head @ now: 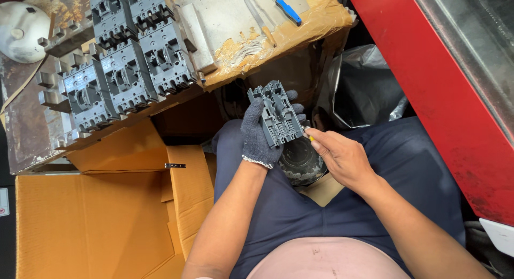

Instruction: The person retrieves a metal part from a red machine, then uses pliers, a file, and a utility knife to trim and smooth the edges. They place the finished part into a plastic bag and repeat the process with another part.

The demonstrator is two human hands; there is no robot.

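My left hand (258, 133), in a dark knitted glove, grips a grey plastic breaker housing (278, 114) and holds it up over my lap. My bare right hand (338, 155) is at the housing's lower right edge, fingers pinched on a small tool with a yellow tip (310, 137) that touches the housing. Most of the tool is hidden in the hand. A round black part (301, 162) lies on my lap just below the housing.
Several grey breaker units (126, 65) stand in rows on a worn workbench (235, 22) at the upper left. Blue-handled pliers (289, 6) lie on its far end. An open cardboard box (96, 225) sits at the lower left. A red machine panel (444, 97) runs along the right.
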